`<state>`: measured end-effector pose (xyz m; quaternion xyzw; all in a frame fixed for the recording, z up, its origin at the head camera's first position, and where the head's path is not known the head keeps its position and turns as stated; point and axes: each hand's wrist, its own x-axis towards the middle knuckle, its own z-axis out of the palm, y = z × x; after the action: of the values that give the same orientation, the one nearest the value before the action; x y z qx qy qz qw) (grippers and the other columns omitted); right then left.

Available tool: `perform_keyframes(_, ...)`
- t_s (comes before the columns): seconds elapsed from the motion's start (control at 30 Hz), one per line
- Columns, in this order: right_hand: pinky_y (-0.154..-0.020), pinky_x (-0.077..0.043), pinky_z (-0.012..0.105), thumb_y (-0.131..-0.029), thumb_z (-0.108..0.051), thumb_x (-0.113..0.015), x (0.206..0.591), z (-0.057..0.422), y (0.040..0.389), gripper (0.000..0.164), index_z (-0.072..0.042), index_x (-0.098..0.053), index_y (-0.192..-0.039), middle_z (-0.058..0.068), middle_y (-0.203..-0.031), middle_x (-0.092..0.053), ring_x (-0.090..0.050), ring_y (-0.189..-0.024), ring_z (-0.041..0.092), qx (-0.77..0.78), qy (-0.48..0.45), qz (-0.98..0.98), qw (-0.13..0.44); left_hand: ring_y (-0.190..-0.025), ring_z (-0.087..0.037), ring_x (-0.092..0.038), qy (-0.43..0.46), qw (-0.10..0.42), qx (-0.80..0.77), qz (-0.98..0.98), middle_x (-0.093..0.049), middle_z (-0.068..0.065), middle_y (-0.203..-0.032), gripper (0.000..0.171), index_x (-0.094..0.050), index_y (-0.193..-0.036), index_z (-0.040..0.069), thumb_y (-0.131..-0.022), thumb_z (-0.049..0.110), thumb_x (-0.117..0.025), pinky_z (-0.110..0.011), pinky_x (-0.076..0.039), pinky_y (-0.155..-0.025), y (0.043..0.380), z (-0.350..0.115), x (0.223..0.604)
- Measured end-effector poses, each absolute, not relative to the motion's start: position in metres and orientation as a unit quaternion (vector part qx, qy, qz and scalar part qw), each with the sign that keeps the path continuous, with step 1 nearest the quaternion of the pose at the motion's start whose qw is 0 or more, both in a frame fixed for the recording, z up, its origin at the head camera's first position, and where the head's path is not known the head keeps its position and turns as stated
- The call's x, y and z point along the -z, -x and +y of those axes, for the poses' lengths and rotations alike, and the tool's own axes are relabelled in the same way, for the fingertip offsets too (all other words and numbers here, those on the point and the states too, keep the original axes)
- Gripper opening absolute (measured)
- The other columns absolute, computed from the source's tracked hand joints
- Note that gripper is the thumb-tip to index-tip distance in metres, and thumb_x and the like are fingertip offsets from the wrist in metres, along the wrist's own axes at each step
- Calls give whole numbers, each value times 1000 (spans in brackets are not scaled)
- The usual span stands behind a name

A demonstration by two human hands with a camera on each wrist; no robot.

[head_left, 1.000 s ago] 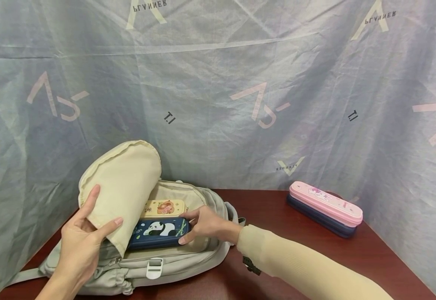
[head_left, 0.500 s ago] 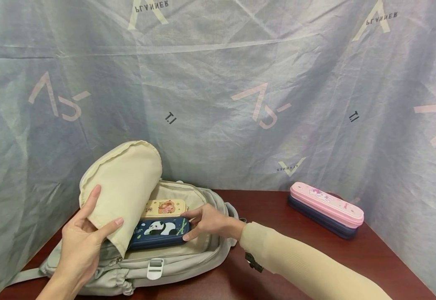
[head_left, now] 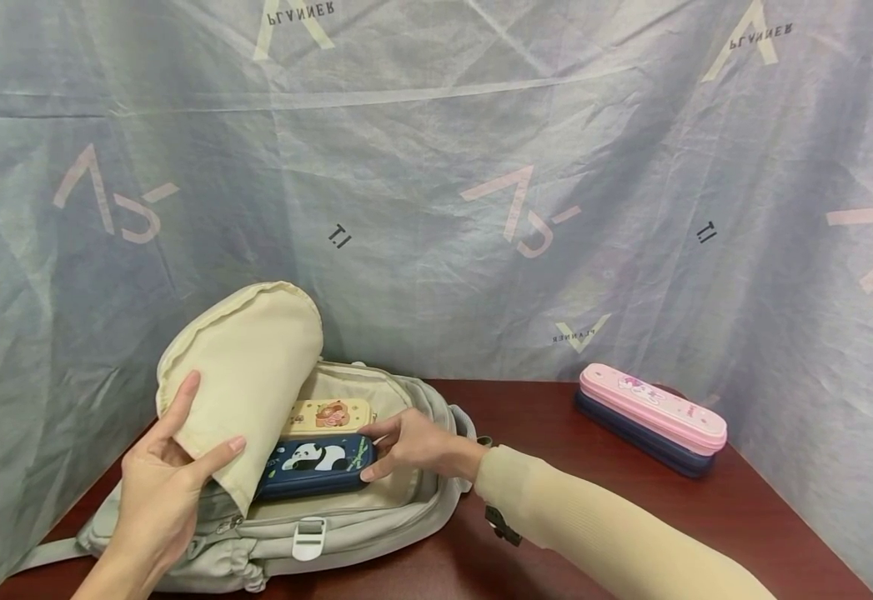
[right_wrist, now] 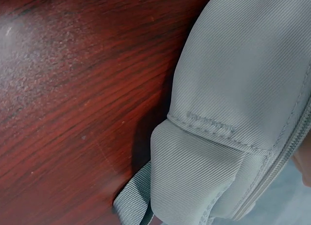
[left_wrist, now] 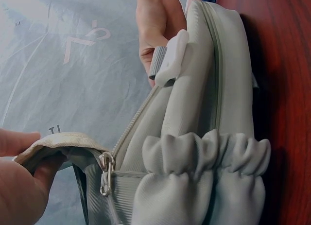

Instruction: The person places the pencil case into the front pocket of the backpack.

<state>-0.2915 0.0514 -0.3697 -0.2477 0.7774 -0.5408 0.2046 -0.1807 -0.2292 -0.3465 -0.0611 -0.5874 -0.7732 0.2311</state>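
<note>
A light grey backpack lies on its back with its main compartment unzipped. My left hand holds the cream-lined flap up, thumb on the inner side; the left wrist view shows the flap's edge between thumb and fingers. Inside the bag lies a navy pencil case with a panda picture, its left end hidden by the flap. My right hand holds that case's right end, thumb at the front corner and fingers at the far corner. Behind it lies a yellow pencil case with an animal picture.
A pink pencil case rests on a dark navy one at the right of the reddish-brown table. A grey cloth backdrop encloses the back and sides. The bag's strap lies on the table.
The panda pencil case has slid slightly left, farther under the flap, with my right hand at its end. My left hand and the flap have stayed in place.
</note>
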Motion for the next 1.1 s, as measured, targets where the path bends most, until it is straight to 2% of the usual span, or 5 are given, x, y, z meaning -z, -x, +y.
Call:
perform_keyframes(0.13,-100,-52,26,-80,6,-88,369,49,292,60,-2,-70,-136,10,-102,-79,-74,-102,19,545,242,776,206,-145,-5,-40,63,232,773,-587,-14,1,-175,100,-40,-164,23,-85,-28,-70,-15,-55,-93,181,-229,347)
perform_keyframes(0.53,-105,-51,30,-80,8,-87,371,49,292,56,-3,-73,-133,12,-101,-79,-74,-101,18,560,236,766,211,-145,-7,-40,56,230,769,-593,-15,0,-175,100,-40,-164,25,-85,-27,-70,-15,-54,-94,180,-230,346)
perform_keyframes(0.7,-111,-49,40,-79,9,-87,368,50,292,55,-2,-73,-132,13,-106,-79,-73,-104,20,556,239,769,206,-147,-9,-38,55,230,769,-594,-15,0,-175,100,-39,-164,25,-85,-27,-70,-15,-54,-94,181,-230,346)
perform_keyframes(0.9,-104,-53,37,-80,1,-89,355,62,287,56,-1,-73,-134,10,-131,-72,-66,-121,32,507,257,803,177,-148,-10,-37,54,229,769,-595,-15,1,-175,100,-40,-164,25,-85,-27,-71,-15,-54,-94,181,-230,346)
perform_keyframes(1.1,-87,-59,29,-80,-9,-93,338,82,281,56,-9,-75,-133,8,-127,-73,-68,-118,28,438,269,848,130,-150,-12,-34,52,231,769,-594,-15,2,-175,100,-40,-164,25,-85,-27,-71,-15,-54,-94,182,-229,346)
